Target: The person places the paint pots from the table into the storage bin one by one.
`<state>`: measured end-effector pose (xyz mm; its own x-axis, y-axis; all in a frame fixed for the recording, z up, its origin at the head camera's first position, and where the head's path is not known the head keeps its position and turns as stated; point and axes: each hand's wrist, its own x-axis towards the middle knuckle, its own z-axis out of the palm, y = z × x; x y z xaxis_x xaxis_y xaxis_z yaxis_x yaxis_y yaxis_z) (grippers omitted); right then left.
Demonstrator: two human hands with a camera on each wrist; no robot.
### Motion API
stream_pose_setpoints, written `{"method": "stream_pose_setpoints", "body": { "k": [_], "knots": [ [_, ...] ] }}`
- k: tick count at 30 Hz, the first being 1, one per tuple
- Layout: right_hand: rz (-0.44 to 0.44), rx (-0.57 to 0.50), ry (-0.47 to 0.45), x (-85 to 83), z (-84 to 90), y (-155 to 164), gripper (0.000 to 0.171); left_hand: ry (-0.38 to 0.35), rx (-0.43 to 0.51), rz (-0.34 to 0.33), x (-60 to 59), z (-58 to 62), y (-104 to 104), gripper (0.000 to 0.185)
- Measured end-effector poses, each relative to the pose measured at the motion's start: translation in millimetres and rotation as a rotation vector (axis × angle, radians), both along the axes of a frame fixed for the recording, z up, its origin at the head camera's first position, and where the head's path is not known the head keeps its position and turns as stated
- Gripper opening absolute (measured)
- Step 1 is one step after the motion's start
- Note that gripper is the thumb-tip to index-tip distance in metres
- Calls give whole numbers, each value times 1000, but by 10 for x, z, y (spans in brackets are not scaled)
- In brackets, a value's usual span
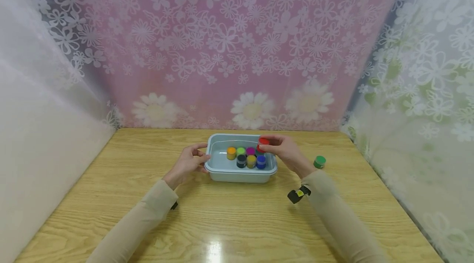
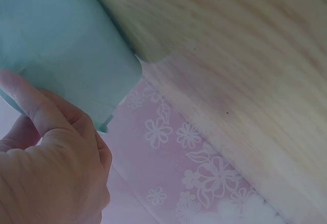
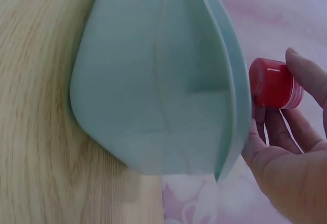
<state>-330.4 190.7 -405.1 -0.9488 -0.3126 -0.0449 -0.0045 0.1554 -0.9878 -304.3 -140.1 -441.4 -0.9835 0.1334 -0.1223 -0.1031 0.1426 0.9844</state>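
Observation:
A pale blue-grey plastic tub stands on the wooden table and holds several small jars with coloured lids: orange, green, magenta, black, yellow and blue. My right hand pinches a red-lidded jar over the tub's far right corner; the right wrist view shows the red jar held at my fingertips beside the tub's rim. My left hand touches the tub's left end, fingers against the tub wall.
A green-lidded jar stands on the table to the right of my right hand. Floral curtains close in the table at the back and on both sides. Bare wood lies in front of the tub.

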Motion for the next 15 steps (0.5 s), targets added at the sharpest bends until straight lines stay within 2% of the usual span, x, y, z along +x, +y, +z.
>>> {"method": "stream_pose_setpoints", "body": {
  "k": [9, 15],
  "knots": [
    [-6, 4, 6, -32, -58, -205, 58, -2, 5, -3, -12, -10, -1, 53],
    [-12, 110, 49, -79, -96, -317, 54, 0, -8, -1, -10, 1, -3, 53]
  ]
}}
